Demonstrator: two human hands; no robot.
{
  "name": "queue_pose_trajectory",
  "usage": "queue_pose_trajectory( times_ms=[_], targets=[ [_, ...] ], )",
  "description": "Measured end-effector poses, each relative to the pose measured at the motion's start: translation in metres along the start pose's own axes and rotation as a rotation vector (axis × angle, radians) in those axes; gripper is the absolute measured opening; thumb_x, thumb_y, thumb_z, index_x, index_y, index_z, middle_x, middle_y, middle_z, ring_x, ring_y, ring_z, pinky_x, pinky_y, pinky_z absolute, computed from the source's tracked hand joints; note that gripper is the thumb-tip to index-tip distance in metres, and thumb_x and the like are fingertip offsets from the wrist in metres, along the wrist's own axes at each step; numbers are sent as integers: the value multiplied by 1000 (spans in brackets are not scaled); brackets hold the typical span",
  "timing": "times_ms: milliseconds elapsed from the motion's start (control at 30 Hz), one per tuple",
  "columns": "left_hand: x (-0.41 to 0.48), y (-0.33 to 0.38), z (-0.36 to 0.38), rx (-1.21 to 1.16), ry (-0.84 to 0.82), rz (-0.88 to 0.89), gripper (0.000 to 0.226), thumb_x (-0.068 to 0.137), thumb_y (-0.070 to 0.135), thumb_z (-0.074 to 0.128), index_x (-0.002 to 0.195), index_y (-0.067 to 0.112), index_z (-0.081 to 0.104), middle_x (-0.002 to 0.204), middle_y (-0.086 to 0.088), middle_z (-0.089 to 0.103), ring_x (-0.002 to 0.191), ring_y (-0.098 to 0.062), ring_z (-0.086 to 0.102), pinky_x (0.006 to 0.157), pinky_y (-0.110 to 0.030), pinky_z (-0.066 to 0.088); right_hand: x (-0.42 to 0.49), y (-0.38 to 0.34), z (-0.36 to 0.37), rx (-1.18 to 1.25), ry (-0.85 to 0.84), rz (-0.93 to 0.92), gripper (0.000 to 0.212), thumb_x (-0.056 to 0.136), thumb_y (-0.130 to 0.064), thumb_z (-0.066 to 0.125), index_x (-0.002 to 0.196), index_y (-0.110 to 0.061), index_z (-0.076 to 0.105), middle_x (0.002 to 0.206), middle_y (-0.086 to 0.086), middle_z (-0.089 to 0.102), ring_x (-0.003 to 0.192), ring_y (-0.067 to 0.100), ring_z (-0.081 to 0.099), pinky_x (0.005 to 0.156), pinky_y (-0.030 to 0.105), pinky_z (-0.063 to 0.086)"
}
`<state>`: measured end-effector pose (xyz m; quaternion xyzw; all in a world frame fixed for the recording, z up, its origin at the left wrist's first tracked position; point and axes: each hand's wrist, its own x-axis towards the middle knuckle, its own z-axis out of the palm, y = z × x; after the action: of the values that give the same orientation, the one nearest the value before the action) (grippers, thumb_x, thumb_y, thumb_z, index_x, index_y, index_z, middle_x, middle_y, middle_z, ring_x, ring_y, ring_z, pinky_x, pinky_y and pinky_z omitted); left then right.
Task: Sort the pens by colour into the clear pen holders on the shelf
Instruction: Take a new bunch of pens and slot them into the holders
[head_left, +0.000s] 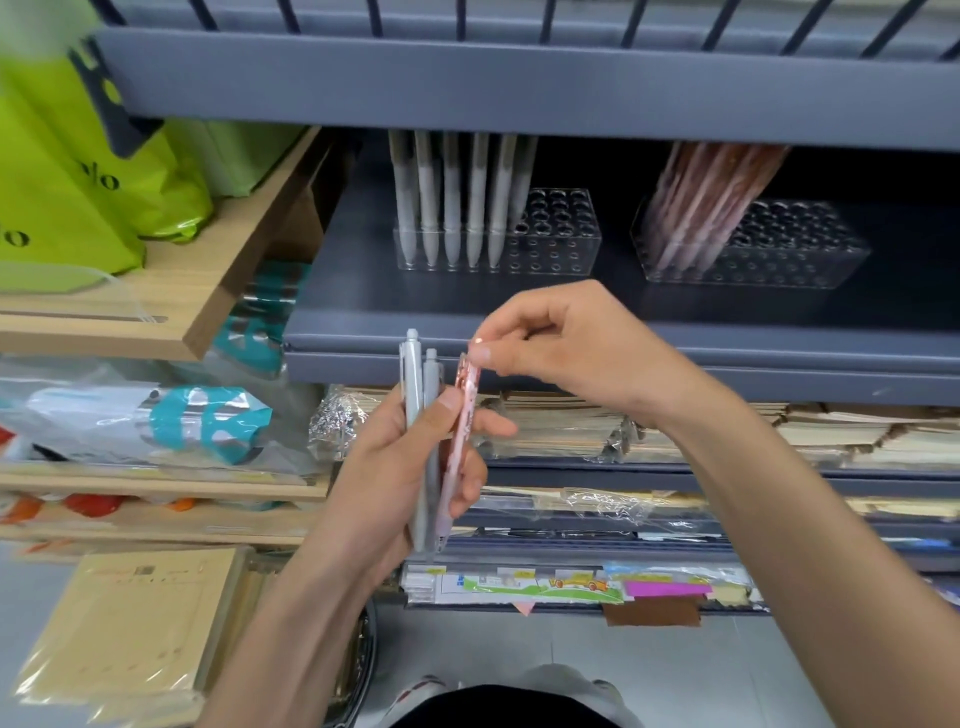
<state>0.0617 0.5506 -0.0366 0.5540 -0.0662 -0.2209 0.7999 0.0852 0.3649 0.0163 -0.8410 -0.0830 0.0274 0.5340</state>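
Close in front of the shelf (363, 317), the left hand (384, 467) grips two grey pens (415, 395) and a pink pen (460, 415) upright, while the right hand (571, 343) pinches the pink pen's top, likely to draw it out for the pink-filled holder (810, 260).

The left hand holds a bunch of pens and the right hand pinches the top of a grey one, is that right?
Not quite: the right hand pinches the top of the pink pen, not a grey one, as the head view shows. The left hand does hold it together with the grey pens.
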Motion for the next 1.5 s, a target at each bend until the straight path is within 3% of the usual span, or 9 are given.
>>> queue_pose_trajectory(
  times_ms=[167,367,467,667,800,1000,1133,1233,1500],
  targets=[
    [5,-9,13,5,-37,13,38,97,30,52,118,-1,51,98,-19,75,49,-25,63,43,-28,49,-15,3,-16,164,52,12,3,89,-11,69,88,-8,70,79,14,71,53,13,51,42,24,39],
    [11,-21,41,74,-62,26,30,100,26,48,104,-4,50,74,-3,68,37,-11,37,37,-20,33,-36,14,-45,453,346,-12,11,95,-4,57,101,-1,66,87,15,69,64,19,59,50,27,49],
    [16,-26,61,99,-81,55,30,102,23,46,105,-7,47,60,2,61,38,-8,33,38,-18,30,-49,22,-51,344,343,28,12,93,-11,63,100,-5,71,83,9,73,64,17,62,54,26,53],
    [26,-39,99,83,-64,74,30,99,30,51,106,1,53,70,1,65,39,-11,34,38,-20,29,-73,33,-86,265,304,60,6,87,-10,69,92,-6,70,76,8,74,65,16,68,61,26,57],
    [33,-47,116,40,-19,57,28,95,47,53,105,24,65,75,-9,66,39,-16,38,39,-22,32,-77,38,-122,410,536,-3,7,89,-1,60,92,-4,65,76,11,73,70,25,70,65,29,59],
    [38,-58,132,-41,32,33,32,94,49,53,107,23,67,60,-3,49,36,-10,26,35,-17,26,-70,52,-173,375,885,-198,20,86,7,49,90,-9,60,83,5,68,77,22,69,67,31,57],
    [38,-62,142,-118,72,44,29,95,47,55,97,18,59,59,-7,51,32,-9,24,35,-14,25,-51,64,-187,247,887,-196,15,85,-4,49,86,-11,62,77,-5,70,78,16,69,71,32,57],
    [37,-64,145,-107,83,46,29,93,47,56,85,19,53,63,-8,54,32,-9,26,34,-14,25,-37,66,-191,-45,855,-95,19,79,-21,46,74,-22,65,79,4,72,79,28,70,78,49,56],
    [31,-68,144,61,163,49,36,92,57,50,96,24,63,67,-8,64,35,-17,44,36,-22,35,-16,65,-191,-403,632,-77,31,94,-33,47,114,-17,64,113,6,68,105,37,61,98,46,46]
  ],
)
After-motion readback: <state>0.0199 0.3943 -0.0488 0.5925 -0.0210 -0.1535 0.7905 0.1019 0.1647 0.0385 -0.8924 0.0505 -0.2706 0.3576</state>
